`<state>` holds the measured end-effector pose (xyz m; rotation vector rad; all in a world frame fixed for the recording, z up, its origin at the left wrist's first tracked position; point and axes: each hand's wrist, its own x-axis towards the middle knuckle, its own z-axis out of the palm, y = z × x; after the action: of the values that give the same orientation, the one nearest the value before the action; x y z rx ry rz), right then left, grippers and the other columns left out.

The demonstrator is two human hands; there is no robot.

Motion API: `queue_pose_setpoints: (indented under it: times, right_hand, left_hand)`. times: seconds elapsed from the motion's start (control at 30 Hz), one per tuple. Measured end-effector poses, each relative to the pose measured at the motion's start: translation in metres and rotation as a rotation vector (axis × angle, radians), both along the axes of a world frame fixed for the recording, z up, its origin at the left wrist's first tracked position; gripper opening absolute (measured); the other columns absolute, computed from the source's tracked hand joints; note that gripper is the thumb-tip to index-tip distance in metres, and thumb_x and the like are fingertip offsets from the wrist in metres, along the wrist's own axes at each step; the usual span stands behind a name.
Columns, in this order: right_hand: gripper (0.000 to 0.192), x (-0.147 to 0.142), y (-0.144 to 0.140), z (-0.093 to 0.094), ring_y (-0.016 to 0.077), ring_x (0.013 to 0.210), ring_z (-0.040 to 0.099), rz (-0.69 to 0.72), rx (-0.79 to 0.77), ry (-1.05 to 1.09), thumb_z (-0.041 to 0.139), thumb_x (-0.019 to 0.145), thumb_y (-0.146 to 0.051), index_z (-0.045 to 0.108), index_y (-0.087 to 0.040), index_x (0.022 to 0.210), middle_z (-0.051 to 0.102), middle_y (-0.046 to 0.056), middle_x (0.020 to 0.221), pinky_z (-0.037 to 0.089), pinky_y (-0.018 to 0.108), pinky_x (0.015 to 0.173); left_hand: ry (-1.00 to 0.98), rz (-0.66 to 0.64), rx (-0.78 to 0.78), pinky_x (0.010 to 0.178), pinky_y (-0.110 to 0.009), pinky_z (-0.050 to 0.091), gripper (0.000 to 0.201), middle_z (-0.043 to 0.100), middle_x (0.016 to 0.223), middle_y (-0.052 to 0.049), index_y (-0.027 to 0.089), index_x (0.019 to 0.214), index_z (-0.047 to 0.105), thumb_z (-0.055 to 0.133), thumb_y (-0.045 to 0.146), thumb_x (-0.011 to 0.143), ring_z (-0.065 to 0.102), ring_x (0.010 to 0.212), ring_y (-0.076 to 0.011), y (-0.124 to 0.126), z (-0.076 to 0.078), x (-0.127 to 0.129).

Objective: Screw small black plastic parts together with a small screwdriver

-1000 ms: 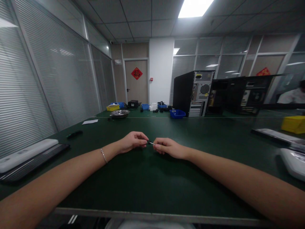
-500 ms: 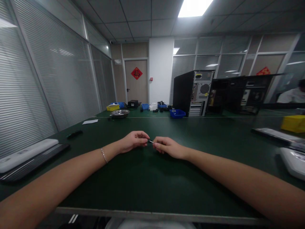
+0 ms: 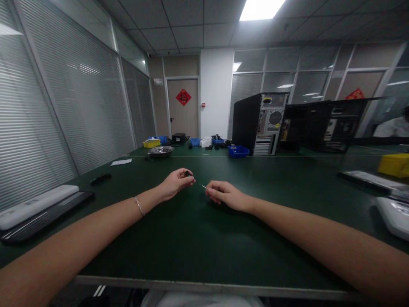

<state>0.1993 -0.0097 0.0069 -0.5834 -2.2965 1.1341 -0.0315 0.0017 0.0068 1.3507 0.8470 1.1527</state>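
Near the middle of the green table (image 3: 198, 238) I see both of my hands, a little apart from each other. My left hand (image 3: 175, 184) is raised slightly, and its thumb and forefinger are pinched together on a small black part (image 3: 187, 173). My right hand (image 3: 225, 195) rests on the table surface, the fingers curled in and pressed on a thin metal pin (image 3: 203, 186), whose free tip points left toward the black part without touching it.

At the far side of the table stand several containers. A yellow bin (image 3: 151, 143) is at the far left, and just right of it a round metal bowl (image 3: 160, 151); what is in them I cannot tell. Further right a small blue bin (image 3: 194, 142) and another blue bin (image 3: 217, 141) hold dark pieces, too small to identify. A blue tray (image 3: 238, 151) stands just beside an open computer case (image 3: 258, 123). At the right edge is a yellow box (image 3: 394, 165); its inside is hidden.

At the near left lie a white keyboard (image 3: 35, 204) and a black keyboard (image 3: 44, 218), side by side.
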Motion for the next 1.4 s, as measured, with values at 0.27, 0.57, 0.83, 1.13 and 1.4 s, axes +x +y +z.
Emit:
queue_pose_setpoints:
  times: [0.27,0.57,0.83,1.13,1.4]
  right_hand:
    - [0.034,-0.0018,0.0049,-0.0056,0.0093,0.056,0.044,-0.046,0.014,0.017,0.043,0.087,-0.047,0.053,-0.014,0.091,0.048,-0.001,0.067,0.039,0.021,0.053]
    - [0.035,-0.0041,0.0032,-0.0041,0.0085,0.052,0.043,-0.142,0.056,-0.005,0.043,0.086,-0.048,0.053,-0.014,0.088,0.046,-0.003,0.063,0.036,0.020,0.050]
    - [0.035,-0.0038,0.0024,-0.0020,0.0088,0.052,0.043,-0.150,0.053,-0.035,0.042,0.087,-0.047,0.054,-0.014,0.089,0.046,-0.002,0.064,0.036,0.020,0.049]
    - [0.034,-0.0034,0.0020,-0.0019,0.0087,0.053,0.043,-0.147,0.044,-0.058,0.042,0.088,-0.045,0.055,-0.014,0.090,0.046,-0.002,0.063,0.036,0.020,0.049]
    - [0.035,-0.0042,0.0051,-0.0055,0.0085,0.051,0.043,-0.159,0.053,-0.045,0.043,0.087,-0.047,0.054,-0.014,0.086,0.046,-0.002,0.062,0.036,0.020,0.049]
  left_hand:
    - [0.172,-0.084,0.115,0.060,-0.024,0.035,0.040,0.056,0.080,-0.004,0.014,0.112,0.058,0.059,0.035,0.078,0.047,0.067,-0.0104,-0.0018,-0.0048,0.0032]
    - [0.194,-0.176,0.059,0.059,-0.024,0.040,0.033,0.059,0.076,-0.005,0.010,0.099,0.057,0.062,0.034,0.077,0.052,0.063,-0.0108,-0.0075,-0.0022,0.0064]
    - [0.161,-0.206,0.072,0.064,-0.028,0.045,0.029,0.064,0.084,-0.010,0.009,0.095,0.060,0.062,0.031,0.077,0.057,0.068,-0.0134,-0.0078,-0.0002,0.0052]
    - [0.198,-0.219,0.069,0.060,-0.027,0.046,0.027,0.063,0.078,-0.008,0.008,0.092,0.059,0.061,0.032,0.078,0.057,0.064,-0.0128,-0.0059,-0.0012,0.0057]
    - [0.230,-0.183,0.067,0.053,-0.025,0.044,0.030,0.061,0.070,-0.005,0.008,0.091,0.058,0.062,0.034,0.077,0.056,0.058,-0.0119,-0.0045,-0.0032,0.0070]
